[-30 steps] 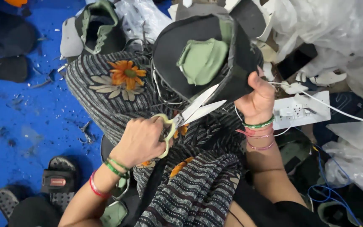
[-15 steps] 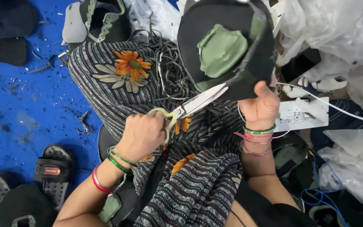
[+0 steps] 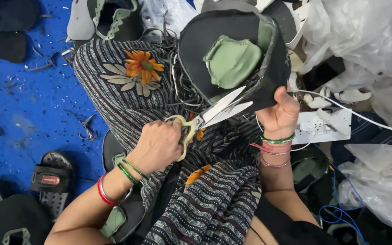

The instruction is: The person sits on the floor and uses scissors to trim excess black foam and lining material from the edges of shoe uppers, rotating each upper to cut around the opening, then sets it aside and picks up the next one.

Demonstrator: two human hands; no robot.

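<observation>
Scissors (image 3: 214, 113) sit in my left hand (image 3: 157, 145), fingers through the yellow-green handles and closed around them, blades parted and pointing right and far toward the black piece (image 3: 205, 45). Blade tips meet the near edge of that piece, just left of my right hand (image 3: 280, 113). My right hand grips the black piece at its near right edge, thumb on the outside, holding it up over my lap. A green pad (image 3: 232, 61) sits on the inner face of the piece, above the blades.

Green and red bangles (image 3: 114, 181) ring my left wrist; green and pink ones (image 3: 275, 145) ring my right. Under both hands lies my striped cloth (image 3: 128, 100) with an orange flower (image 3: 142, 66) on it, and a tangle of thin black trimmings (image 3: 178, 86) rests between flower and piece. Left of me is a blue floor (image 3: 23, 109) with scraps, and a black sandal (image 3: 51, 179) lies near left. A white socket strip (image 3: 323, 127) lies just right of my right hand, with clear plastic bags (image 3: 368, 41) far right.
</observation>
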